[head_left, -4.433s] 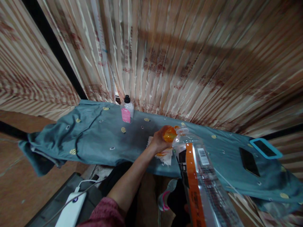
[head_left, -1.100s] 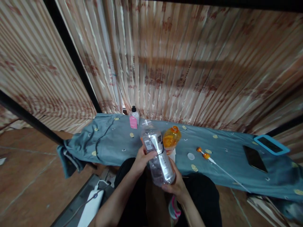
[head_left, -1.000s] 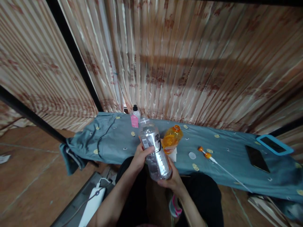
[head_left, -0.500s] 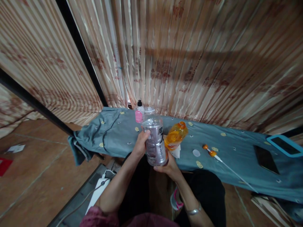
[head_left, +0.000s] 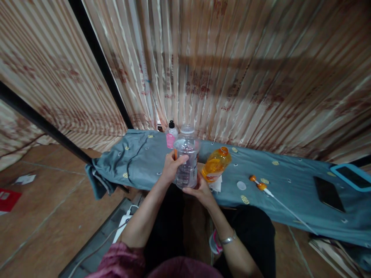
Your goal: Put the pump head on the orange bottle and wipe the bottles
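A clear plastic bottle (head_left: 188,146) with an uncapped wide mouth is held nearly upright in front of me, over the edge of the cloth-covered surface. My left hand (head_left: 171,166) grips its left side, thumb across the front. Around its lower right side and base, my right hand (head_left: 200,190) is closed. Just right of it stands an orange dish-soap bottle (head_left: 216,165), its top open and its body holding orange liquid. Behind, to the left, is a small bottle with a pink label and black cap (head_left: 171,135).
On the blue-grey cloth (head_left: 145,166) lie an orange pump top with a long white tube (head_left: 265,188), a white round cap (head_left: 241,185), a black phone (head_left: 329,194) and a blue-framed tablet (head_left: 355,177). Pleated curtains (head_left: 203,58) hang behind. A dark pole (head_left: 98,58) stands left.
The clear bottle has turned in my hands, so its large dark lettering no longer faces me. It has also risen slightly and stands more upright. Both hands still hold it.
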`<state>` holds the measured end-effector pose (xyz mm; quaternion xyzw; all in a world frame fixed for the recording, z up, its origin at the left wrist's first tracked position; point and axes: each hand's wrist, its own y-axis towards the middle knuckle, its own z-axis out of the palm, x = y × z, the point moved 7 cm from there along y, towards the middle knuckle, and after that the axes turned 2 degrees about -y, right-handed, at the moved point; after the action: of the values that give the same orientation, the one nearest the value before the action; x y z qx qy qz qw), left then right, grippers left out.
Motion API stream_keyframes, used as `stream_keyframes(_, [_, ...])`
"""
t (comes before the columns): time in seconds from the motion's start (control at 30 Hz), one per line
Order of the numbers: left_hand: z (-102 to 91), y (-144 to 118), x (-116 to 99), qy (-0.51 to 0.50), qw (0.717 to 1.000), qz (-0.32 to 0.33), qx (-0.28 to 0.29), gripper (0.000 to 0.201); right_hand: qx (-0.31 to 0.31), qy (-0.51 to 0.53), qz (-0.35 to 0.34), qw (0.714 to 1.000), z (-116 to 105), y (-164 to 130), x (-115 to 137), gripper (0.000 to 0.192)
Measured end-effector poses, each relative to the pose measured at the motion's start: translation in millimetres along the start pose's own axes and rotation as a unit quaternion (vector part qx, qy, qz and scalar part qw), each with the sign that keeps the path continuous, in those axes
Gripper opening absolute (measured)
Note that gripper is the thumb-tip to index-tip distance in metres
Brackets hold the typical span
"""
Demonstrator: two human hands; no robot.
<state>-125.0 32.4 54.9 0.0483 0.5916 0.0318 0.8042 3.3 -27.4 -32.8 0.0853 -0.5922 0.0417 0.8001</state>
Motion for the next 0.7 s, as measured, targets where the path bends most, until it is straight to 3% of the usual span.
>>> stream_keyframes(0.2, [1.9, -2, 3, -0.105, 0.993, -0.02, -0.041, 0.053, -0.058, 0.072, 0.002, 0.996, -9, -6, -4, 0.089])
stream_keyframes(0.4, [32.7, -19, 10, -0.183, 0.981, -0.065, -0.019, 0.06, -0.119, 0.212, 0.041, 0.969, -30, -43, -14, 0.07])
stream_keyframes(0.6, [77.4, -42, 27, -0.206, 0.968, -0.132, 0.053, 0.063, -0.179, 0.224, 0.04, 0.957, -57, -99, -3, 0.078])
stream_keyframes(0.7, [102.5, -53, 27, -0.213, 0.964, -0.122, 0.104, 0.068, -0.239, 0.221, 0.04, 0.945, -75, -131, -4, 0.078])
